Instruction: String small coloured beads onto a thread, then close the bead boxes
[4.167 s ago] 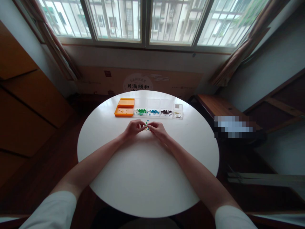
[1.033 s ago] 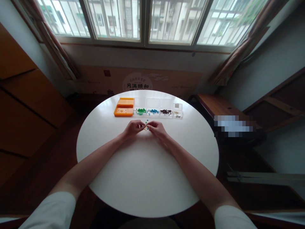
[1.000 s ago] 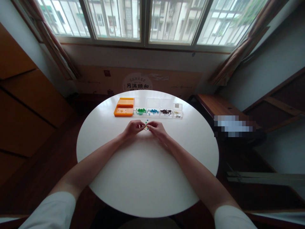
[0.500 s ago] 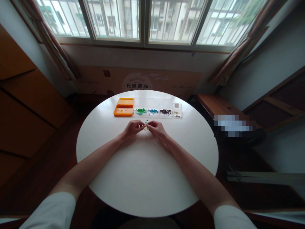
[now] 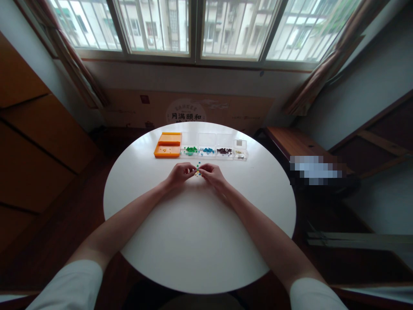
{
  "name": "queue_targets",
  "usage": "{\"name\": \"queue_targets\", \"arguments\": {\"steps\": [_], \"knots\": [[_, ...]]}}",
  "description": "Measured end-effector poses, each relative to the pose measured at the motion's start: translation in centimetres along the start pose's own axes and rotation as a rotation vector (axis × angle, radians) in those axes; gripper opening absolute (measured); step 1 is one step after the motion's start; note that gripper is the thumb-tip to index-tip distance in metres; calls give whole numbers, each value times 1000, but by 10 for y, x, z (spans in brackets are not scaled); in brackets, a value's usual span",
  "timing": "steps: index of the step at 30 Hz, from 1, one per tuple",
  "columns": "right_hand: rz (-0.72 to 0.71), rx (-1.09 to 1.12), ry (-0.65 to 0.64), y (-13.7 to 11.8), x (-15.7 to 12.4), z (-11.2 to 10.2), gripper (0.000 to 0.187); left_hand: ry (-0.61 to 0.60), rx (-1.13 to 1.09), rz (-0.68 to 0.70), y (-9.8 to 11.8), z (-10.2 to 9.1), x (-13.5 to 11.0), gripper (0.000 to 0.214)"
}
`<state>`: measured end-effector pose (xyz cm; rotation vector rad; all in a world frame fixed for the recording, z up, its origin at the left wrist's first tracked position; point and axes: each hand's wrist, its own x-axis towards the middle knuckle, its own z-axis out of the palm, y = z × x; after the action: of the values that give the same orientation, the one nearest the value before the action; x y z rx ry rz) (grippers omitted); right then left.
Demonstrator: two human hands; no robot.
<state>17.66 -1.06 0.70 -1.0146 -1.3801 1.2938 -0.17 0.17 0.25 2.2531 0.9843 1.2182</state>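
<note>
Over the middle of the white round table (image 5: 193, 241), my left hand (image 5: 181, 173) and my right hand (image 5: 212, 174) meet fingertip to fingertip. Both are closed in a pinch around a tiny green piece (image 5: 198, 169), perhaps a small building brick; its exact shape is too small to make out. Several loose little pieces (image 5: 199, 174), blue, yellow and green, lie on the tabletop close to the fingertips. Just beyond the hands stands a row of open clear boxes holding green pieces (image 5: 190, 150), blue pieces (image 5: 208, 150) and dark brown pieces (image 5: 224, 151).
An orange box (image 5: 167, 146) with a few small orange pieces stands at the left end of the row. A smaller clear box (image 5: 240, 150) is at the right end. Beyond the table's right edge is a wooden bench (image 5: 287, 140); windows (image 5: 193, 30) rise behind.
</note>
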Motion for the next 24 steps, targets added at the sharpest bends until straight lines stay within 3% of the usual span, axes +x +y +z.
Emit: {"name": "queue_targets", "arguments": {"steps": [24], "knots": [[-1,-20,-10,0,0,0,34,-15,3,-22,0,0,0,21]]}}
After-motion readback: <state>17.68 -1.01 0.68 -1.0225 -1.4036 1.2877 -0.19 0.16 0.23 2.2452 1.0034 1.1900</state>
